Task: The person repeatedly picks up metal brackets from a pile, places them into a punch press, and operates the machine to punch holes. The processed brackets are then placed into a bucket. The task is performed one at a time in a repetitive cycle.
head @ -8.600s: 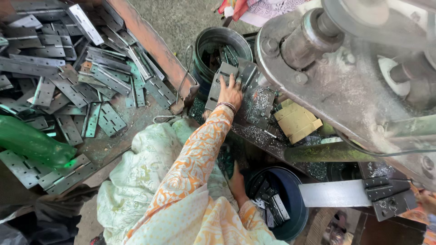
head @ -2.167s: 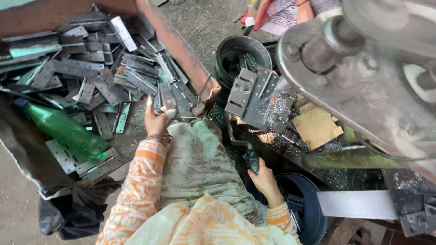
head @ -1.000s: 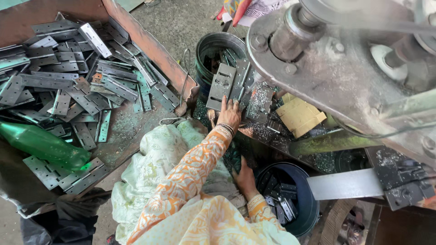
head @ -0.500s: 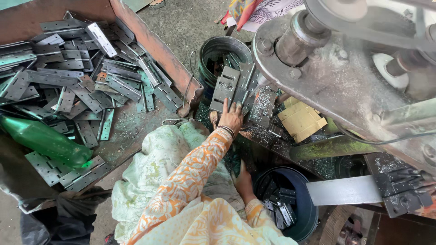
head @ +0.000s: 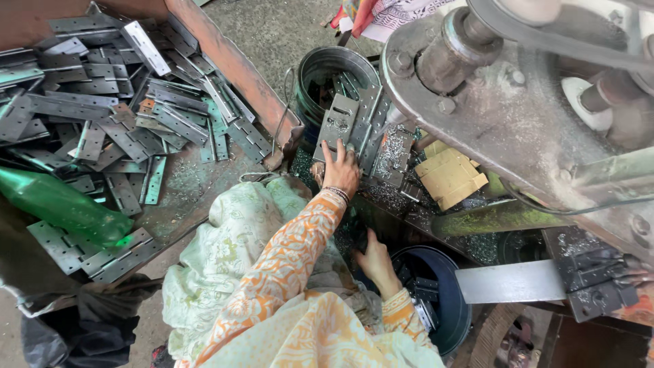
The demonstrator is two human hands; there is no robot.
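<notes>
Nearest, at bottom centre: orange patterned sleeves and a pale green floral cloth (head: pixel 231 252) draped over the lap. Right hand (head: pixel 375 262) low and near, fingers loosely spread, palm down, resting at the rim of a dark blue bucket (head: pixel 453 307) holding small dark metal parts; nothing visibly gripped, though the fingertips are partly hidden. Just right of the bucket, a flat grey metal chute (head: pixel 511 281) running toward dark hinge pieces at the right edge.

Farther in, left hand (head: pixel 340 170) stretched forward, bangles at the wrist, fingers open and pressed flat on the lower end of a stack of grey hinge plates (head: pixel 340 123) leaning against the bench (head: pixel 409 204); touching, not closed around them. Bench surface dark, greasy, strewn with bright metal shavings. Folded cardboard pieces (head: pixel 449 177) just right of the stack.

Beyond the hand, a black metal bucket (head: pixel 327 68) with a wire handle, holding more plates, touching the top of the stack. To the right and overhead, a large grey press machine (head: pixel 518 102) with shaft and belt wheel, crowding the whole far right.

Left side: a rusty wooden tray edge (head: pixel 231 65) slanting from far to near, fencing in a big heap of hinge plates (head: pixel 102 116). Green plastic bottle (head: pixel 61 208) lying on the near left of the heap, black bag below it. Bare concrete floor at the far centre between tray and machine; little free room elsewhere, only the narrow gap between tray corner and bench.
</notes>
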